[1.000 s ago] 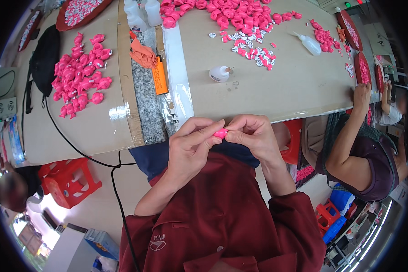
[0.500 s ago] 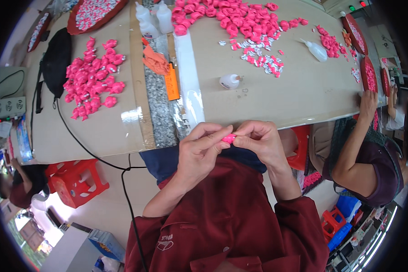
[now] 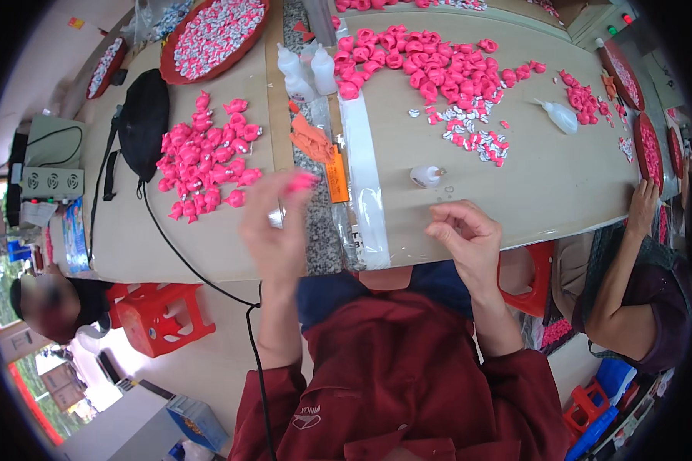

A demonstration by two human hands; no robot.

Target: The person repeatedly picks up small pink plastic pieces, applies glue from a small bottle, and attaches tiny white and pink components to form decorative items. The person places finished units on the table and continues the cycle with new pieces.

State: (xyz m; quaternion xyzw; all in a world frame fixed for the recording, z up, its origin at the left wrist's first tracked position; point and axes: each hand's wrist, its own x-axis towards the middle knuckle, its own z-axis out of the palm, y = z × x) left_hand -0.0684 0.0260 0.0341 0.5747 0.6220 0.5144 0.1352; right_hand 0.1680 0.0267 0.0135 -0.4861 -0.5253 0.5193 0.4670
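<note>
Small pink piece [image 3: 301,181], blurred, was pinched at the tips of the left hand's fingers [image 3: 284,201], raised over the worktop [image 3: 515,192] edge, near pink pile [image 3: 204,165].

A small pink piece [image 3: 300,182] is pinched, seemingly, in the blurred left hand [image 3: 278,230] near the left pink heap [image 3: 205,165]; the right hand [image 3: 463,240] is held empty, fingers curled, over the table [image 3: 546,184].

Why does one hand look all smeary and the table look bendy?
In the head view, the left hand is motion-blurred, and so is the pink piece at its fingers; the right hand is sharp. The fisheye lens bows the table edge and leaves black corners. The light is soft daylight, with no harsh shadows.
</note>
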